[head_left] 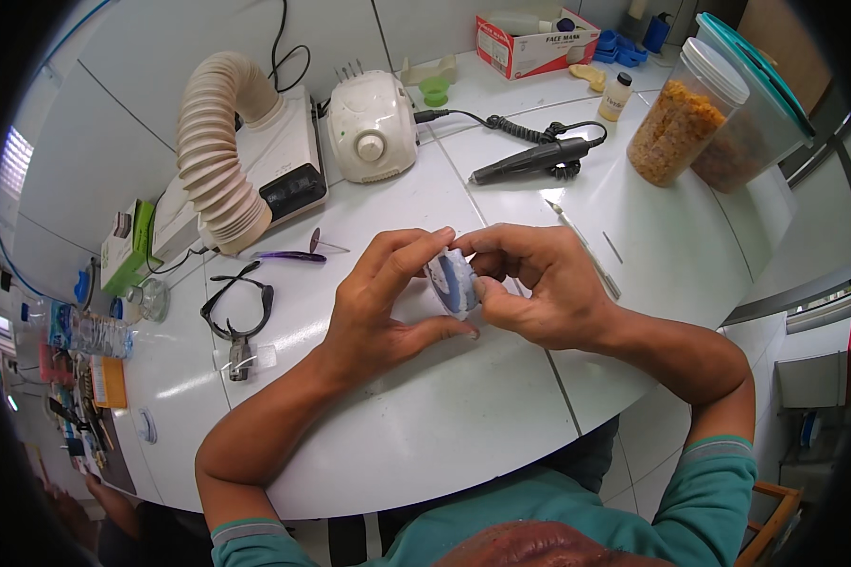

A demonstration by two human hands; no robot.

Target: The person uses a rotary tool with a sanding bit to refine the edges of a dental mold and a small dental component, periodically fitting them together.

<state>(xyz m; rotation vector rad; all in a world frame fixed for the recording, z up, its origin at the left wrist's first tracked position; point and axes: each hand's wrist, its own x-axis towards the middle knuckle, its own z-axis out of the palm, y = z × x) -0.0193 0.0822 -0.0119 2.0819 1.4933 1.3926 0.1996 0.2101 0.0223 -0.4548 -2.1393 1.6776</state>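
Above the middle of the table I hold a small blue-grey and white plaster dental cast (456,286) between both hands. My left hand (373,300) grips it from the left, the fingers over its top and the thumb below, near its lower edge. Closed in a pinch, my right hand (546,283) has thumb and fingertips on the cast's right side. Whether a small tool or piece sits in that pinch is hidden. To the right of my right hand lies a slim knife (584,248) with a pale handle, and a thin metal rod (613,248) beside it.
At the back stand a white control unit (371,132), a corded black handpiece (531,163) and a ribbed suction hose (219,142). Dark-framed glasses (238,300) lie left. Back right are a tub of orange-brown granules (671,128), a small bottle (615,97) and a red-white box (537,47).
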